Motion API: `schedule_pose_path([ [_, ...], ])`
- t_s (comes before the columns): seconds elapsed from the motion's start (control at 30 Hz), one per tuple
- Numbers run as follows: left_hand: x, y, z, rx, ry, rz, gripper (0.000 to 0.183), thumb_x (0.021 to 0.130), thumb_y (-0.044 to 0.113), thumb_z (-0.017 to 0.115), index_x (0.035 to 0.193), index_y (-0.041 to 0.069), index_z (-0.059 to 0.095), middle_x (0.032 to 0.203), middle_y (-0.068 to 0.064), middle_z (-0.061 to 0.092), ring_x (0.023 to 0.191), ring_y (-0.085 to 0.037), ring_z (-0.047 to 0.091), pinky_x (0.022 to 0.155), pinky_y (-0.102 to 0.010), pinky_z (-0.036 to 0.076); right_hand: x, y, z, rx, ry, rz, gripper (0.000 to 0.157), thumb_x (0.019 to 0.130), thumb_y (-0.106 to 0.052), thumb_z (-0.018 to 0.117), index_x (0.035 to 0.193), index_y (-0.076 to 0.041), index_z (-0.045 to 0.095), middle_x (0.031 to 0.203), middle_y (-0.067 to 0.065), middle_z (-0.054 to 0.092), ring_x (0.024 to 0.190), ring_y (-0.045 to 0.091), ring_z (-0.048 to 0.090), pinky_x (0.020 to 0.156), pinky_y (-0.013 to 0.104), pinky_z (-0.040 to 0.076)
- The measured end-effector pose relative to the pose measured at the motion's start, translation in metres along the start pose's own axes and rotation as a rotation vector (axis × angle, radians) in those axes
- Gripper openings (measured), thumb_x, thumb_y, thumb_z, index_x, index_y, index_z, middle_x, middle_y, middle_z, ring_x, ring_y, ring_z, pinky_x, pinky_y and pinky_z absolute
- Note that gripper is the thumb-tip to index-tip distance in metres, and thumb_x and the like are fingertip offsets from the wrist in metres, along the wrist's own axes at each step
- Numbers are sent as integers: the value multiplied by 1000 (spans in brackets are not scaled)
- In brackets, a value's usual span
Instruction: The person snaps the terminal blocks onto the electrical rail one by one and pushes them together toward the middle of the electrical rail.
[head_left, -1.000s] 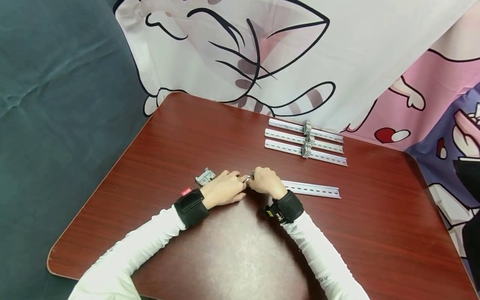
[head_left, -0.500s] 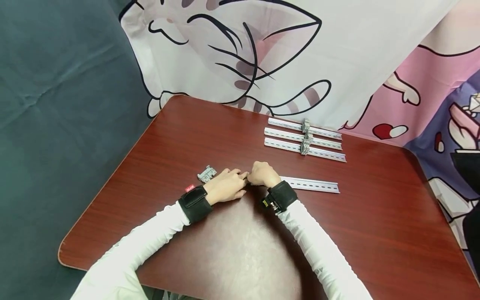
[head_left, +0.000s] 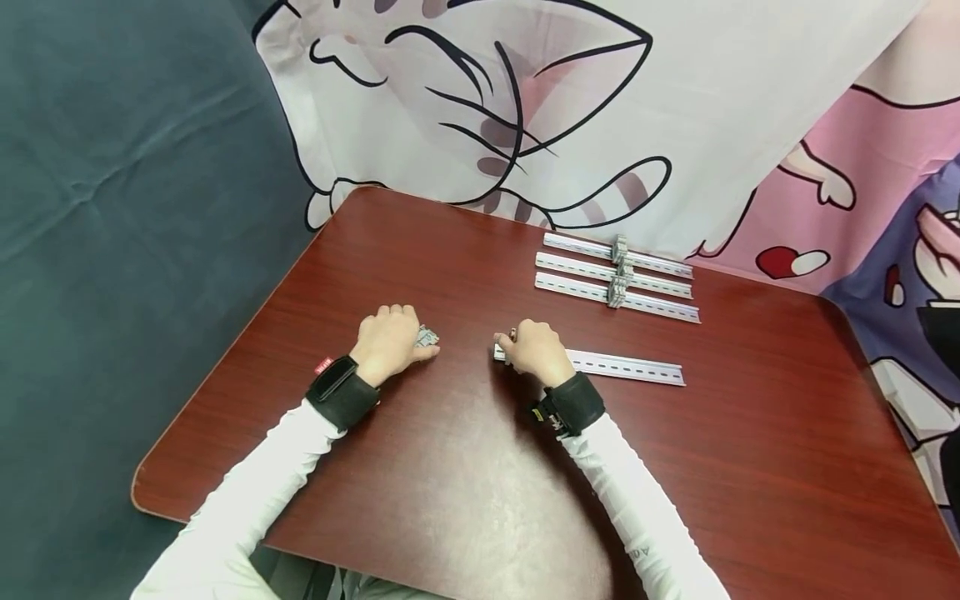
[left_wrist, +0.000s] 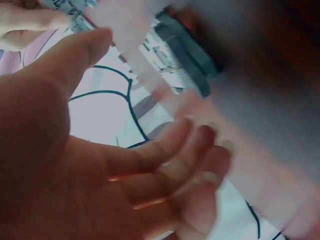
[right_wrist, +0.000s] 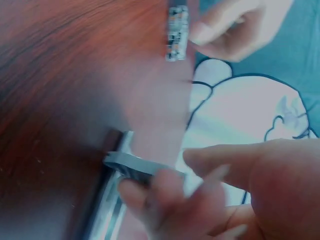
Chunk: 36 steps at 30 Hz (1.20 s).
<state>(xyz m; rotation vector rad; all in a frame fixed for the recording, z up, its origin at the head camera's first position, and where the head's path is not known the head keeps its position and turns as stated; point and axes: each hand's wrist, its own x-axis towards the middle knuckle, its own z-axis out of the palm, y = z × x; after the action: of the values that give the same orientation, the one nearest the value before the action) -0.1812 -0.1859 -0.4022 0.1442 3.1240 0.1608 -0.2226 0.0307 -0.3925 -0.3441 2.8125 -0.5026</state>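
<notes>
My left hand [head_left: 386,342] reaches over the left of the table beside a small group of grey terminal blocks [head_left: 426,337]. In the left wrist view its thumb and loosely bent fingers stand apart, with the blocks [left_wrist: 175,55] beyond them. My right hand [head_left: 542,354] is at the left end of a slotted metal DIN rail [head_left: 630,367]. In the right wrist view its curled fingers hold a grey terminal block [right_wrist: 135,162] that sits across the rail. Blur hides exactly how the thumb meets that block.
Toward the back right lie three more DIN rails [head_left: 570,285], parallel, each with grey terminal blocks [head_left: 617,290] clipped near its middle. The brown wooden table [head_left: 450,483] ends at a printed cloth [head_left: 420,150] behind and a dark green cloth [head_left: 150,208] on the left.
My left hand has left the rail's end and moved left to the loose terminal blocks, partly covering them. My right hand stays at the rail's left end, which now shows more.
</notes>
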Motion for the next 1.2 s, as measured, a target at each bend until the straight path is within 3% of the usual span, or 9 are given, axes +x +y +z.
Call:
schedule_pose_path([
  [0.1, -1, -1, 1, -1, -73, -34, 66, 83, 49, 69, 110, -10, 58, 101, -25, 62, 96, -39, 59, 75, -49, 52, -5, 6, -5, 32, 8, -28, 52, 96, -40, 54, 51, -12, 57, 50, 2, 60, 58, 23, 61, 58, 33, 47],
  [0.2, -1, -1, 2, 0, -90, -33, 57, 85, 43, 69, 107, -9, 60, 98, -23, 63, 94, -37, 60, 74, -49, 52, -8, 12, -9, 43, 20, -47, 52, 95, -38, 55, 49, -14, 50, 49, -1, 53, 55, 20, 56, 52, 29, 39],
  [0.43, 2, -2, 5, -21, -40, -8, 35, 82, 29, 68, 93, -3, 62, 83, -15, 64, 81, -32, 62, 66, -47, 52, -15, 23, -11, 69, 78, -59, 52, 94, -34, 58, 47, -14, 48, 46, -4, 47, 47, 15, 46, 47, 26, 31],
  [0.73, 5, 5, 4, -30, -5, 12, 26, 82, 27, 66, 83, 2, 59, 77, -12, 62, 76, -30, 62, 62, -45, 51, -21, 25, -11, 167, 145, -101, 51, 93, -25, 59, 49, -15, 36, 49, -7, 26, 46, 10, 29, 48, 24, 23],
  [0.87, 5, 15, 2, -39, 52, 51, 29, 83, 31, 65, 80, 4, 59, 75, -11, 62, 74, -30, 64, 58, -44, 52, -25, 22, -11, 185, 139, -115, 44, 93, -25, 58, 53, -13, 45, 50, -6, 34, 48, 11, 34, 48, 24, 26],
  [1.03, 9, 34, 1, -80, 155, 115, 34, 86, 36, 64, 83, 2, 61, 76, -12, 64, 71, -29, 65, 56, -43, 52, -25, 19, -8, 244, 89, -142, 38, 93, -28, 57, 62, -7, 64, 52, -4, 55, 51, 11, 49, 52, 23, 36],
  [1.2, 15, 56, -1, -113, 209, 160, 35, 89, 39, 62, 81, 5, 61, 71, -8, 63, 66, -25, 64, 53, -39, 50, -26, 18, -4, 337, 67, -149, 42, 96, -34, 56, 70, -4, 68, 60, 4, 64, 53, 10, 54, 56, 24, 41],
])
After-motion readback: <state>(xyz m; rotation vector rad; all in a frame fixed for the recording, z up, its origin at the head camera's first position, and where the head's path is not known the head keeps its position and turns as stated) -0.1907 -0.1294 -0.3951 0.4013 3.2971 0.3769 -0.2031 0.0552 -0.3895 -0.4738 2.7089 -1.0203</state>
